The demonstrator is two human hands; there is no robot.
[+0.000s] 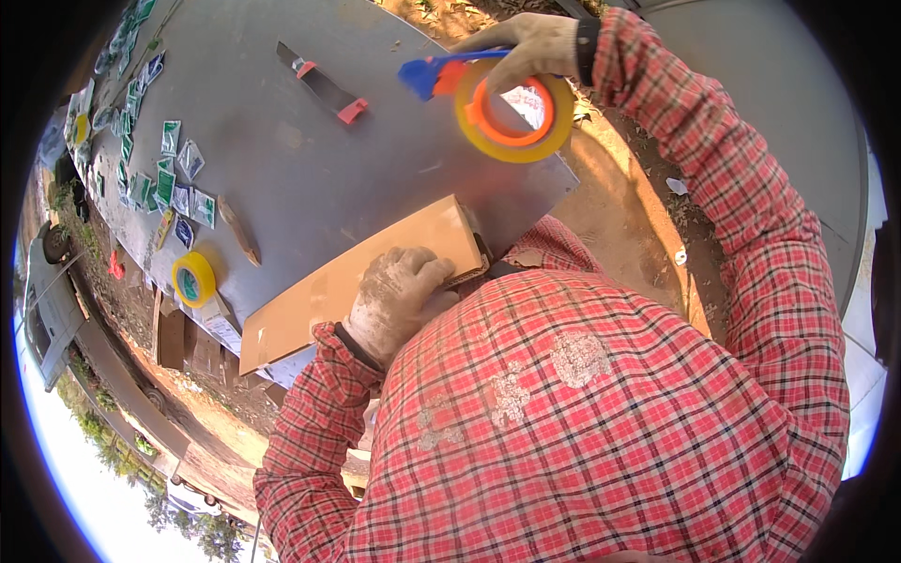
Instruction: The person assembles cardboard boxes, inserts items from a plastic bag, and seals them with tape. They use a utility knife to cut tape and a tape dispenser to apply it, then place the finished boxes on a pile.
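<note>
My right hand (538, 49), in a pale glove, grips a blue-and-orange tape gun (424, 76) above the table's corner. A wide roll of yellowish packing tape (470, 134) sits on its orange hub. My left hand (401, 295), in a dirt-stained glove, holds a long, flat cardboard box (310, 302) at its near edge, close to my body. The fingers lie over the top face, and the thumb is at the near side. The box's right end (475, 229) looks dark between its edges; whether its flaps are closed cannot be told.
On the grey table (338, 179) lies a knife (320, 84) with red tape on it. Several green-and-white packets (167, 184), a wooden piece (238, 231) and a yellow tape roll (193, 279) are at the left. Right of the table is bare ground (605, 204); a vehicle (53, 317) stands beyond.
</note>
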